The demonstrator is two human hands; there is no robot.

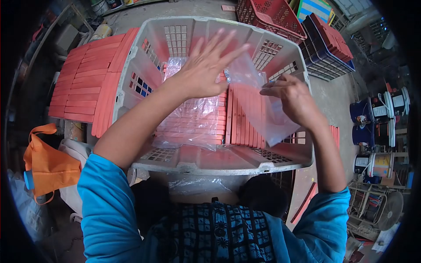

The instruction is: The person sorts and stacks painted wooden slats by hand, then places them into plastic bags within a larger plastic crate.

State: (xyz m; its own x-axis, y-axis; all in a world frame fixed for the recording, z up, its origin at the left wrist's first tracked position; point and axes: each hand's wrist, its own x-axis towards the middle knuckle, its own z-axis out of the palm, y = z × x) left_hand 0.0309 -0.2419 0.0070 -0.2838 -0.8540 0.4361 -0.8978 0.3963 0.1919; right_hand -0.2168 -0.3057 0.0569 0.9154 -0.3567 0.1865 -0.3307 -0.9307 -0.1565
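Note:
A grey plastic crate [201, 164] stands in front of me, holding several pink-red painted wooden slats [245, 120] laid in rows. Crinkled clear plastic [193, 118] covers the slats on the left side. My left hand [206, 65] is over the middle of the crate, fingers spread and slightly blurred, with nothing in its grip. At the crate's right side, the fingers of my right hand [294, 98] are closed on the edge of a thin clear plastic sheet [272, 116]. That sheet hangs across the slats on the right, partly see-through.
Stacked pink-red slats [92, 79] lie left of the crate. A red crate [272, 19] and a dark blue crate [326, 61] with red pieces are behind it to the right. Paint buckets [372, 109] line the right side. An orange bag [52, 162] hangs at left.

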